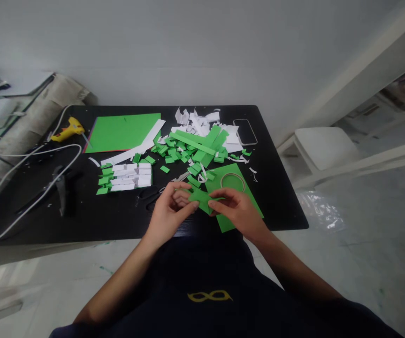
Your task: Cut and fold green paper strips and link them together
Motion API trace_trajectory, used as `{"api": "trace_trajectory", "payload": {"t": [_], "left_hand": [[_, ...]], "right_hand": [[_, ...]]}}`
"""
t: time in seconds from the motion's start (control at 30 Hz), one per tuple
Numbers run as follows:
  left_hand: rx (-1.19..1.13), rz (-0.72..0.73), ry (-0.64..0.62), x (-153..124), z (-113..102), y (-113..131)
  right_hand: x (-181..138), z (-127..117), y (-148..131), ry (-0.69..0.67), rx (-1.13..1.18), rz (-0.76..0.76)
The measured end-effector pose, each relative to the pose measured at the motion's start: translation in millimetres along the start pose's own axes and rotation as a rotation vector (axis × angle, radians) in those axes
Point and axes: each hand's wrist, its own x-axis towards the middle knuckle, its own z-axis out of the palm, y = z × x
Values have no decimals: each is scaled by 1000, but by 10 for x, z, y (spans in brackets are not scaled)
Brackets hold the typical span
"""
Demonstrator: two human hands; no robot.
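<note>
A small piece of green paper (pixel 200 199) is held up between my two hands near the table's front edge. My left hand (pixel 172 206) pinches its left side between thumb and fingers. On the other side my right hand (pixel 233 206) grips the right edge, fingertips closed. Under my right hand lies a green sheet (pixel 228 224) with a roll of tape (pixel 243 184) on it. Black-handled scissors (pixel 151 197) rest just left of my left hand, partly hidden by it. Beyond both hands is a heap of folded green paper pieces (pixel 174 152).
White paper scraps (pixel 202 123) and green strips (pixel 209 145) pile up at the back. To the left are a green-and-white paper assembly (pixel 131 177), stacked coloured sheets (pixel 121 129), a yellow glue gun (pixel 69 130), pliers (pixel 61 188) and a looping white cable (pixel 29 213). A white stool (pixel 325 148) stands right.
</note>
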Motion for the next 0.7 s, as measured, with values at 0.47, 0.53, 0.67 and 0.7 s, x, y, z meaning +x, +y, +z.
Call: {"api": "trace_trajectory", "payload": {"t": [0.47,0.53,0.67,0.7], "left_hand": [[115,67,86,-96,121,-135],[143,57,52,-96,117,-135],[158,48,55,-92,110,-129],[156,47,68,-92,108,-130]], "right_hand": [[-3,84,53,95,13,-96],[-3,93,58,108,25,-96],[-4,100,62,108,65,-79],[-4,101,62,103,77,-72]]}}
